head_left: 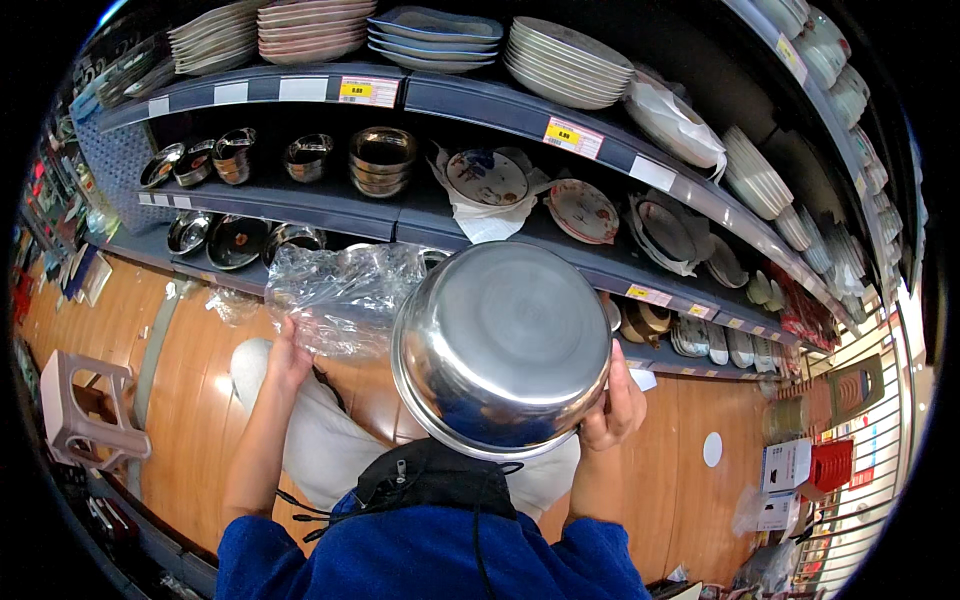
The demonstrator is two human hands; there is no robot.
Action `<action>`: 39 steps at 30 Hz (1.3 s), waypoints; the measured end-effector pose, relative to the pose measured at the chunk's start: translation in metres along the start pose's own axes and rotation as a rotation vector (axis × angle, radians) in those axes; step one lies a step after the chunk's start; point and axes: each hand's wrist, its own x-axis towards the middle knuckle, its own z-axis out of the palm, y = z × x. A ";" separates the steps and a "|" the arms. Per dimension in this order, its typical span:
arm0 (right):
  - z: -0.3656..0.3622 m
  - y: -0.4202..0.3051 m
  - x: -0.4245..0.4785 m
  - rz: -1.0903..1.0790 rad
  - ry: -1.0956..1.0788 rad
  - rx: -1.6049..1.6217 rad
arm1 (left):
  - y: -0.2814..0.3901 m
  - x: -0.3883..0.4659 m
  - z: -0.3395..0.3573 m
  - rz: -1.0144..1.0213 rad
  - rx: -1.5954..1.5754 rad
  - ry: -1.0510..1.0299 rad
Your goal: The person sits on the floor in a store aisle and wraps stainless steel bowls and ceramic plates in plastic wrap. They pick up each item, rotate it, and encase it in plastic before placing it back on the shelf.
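Note:
My right hand [616,401] grips the rim side of a large stainless steel bowl [510,330], which is tilted with its flat bottom facing the camera. To its left, my left hand [289,356] holds a crumpled clear plastic bag [345,300] by its lower left edge. The bag's right end meets the bowl's left side; whether it touches the bowl, I cannot tell. Both are in front of the lower shelves. The inside of the bowl is hidden.
Shelves [480,94] hold stacked plates [566,64], small steel bowls [381,161] and paper-wrapped patterned dishes [487,180]. A plastic stool [94,409] stands on the wooden floor at left. Boxes [784,469] and a red stool stack [831,465] are at right.

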 end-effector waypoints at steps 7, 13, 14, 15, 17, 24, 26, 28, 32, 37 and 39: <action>0.040 0.019 -0.034 1.052 -0.325 0.330 | 0.013 -0.024 0.027 -0.010 -0.007 -0.060; 0.083 0.043 -0.130 1.339 -0.656 0.568 | 0.022 -0.038 0.050 -0.034 0.017 -0.127; 0.084 0.041 -0.131 1.399 -0.744 0.549 | 0.024 -0.041 0.054 -0.036 0.033 -0.131; 0.087 0.034 -0.120 1.426 -0.780 0.556 | 0.027 -0.046 0.056 -0.037 0.050 -0.131; 0.089 0.028 -0.107 1.481 -0.841 0.559 | 0.031 -0.050 0.060 -0.039 0.082 -0.192; 0.114 0.018 -0.131 1.254 -0.759 0.605 | 0.037 -0.064 0.087 -0.126 0.258 -0.156; 0.118 0.009 -0.135 1.391 -0.681 0.861 | 0.036 -0.055 0.076 -0.122 0.305 -0.212; 0.119 -0.003 -0.135 1.359 -0.690 0.900 | 0.037 -0.051 0.069 -0.102 0.360 -0.213; 0.110 -0.036 -0.105 1.374 -0.768 0.873 | 0.042 -0.049 0.066 -0.086 0.389 -0.194; 0.135 -0.050 -0.143 1.522 -0.571 1.089 | 0.025 -0.067 0.089 -0.135 0.026 -0.429; 0.141 -0.058 -0.134 1.450 -0.563 1.035 | 0.007 -0.064 0.073 -0.248 0.119 -0.373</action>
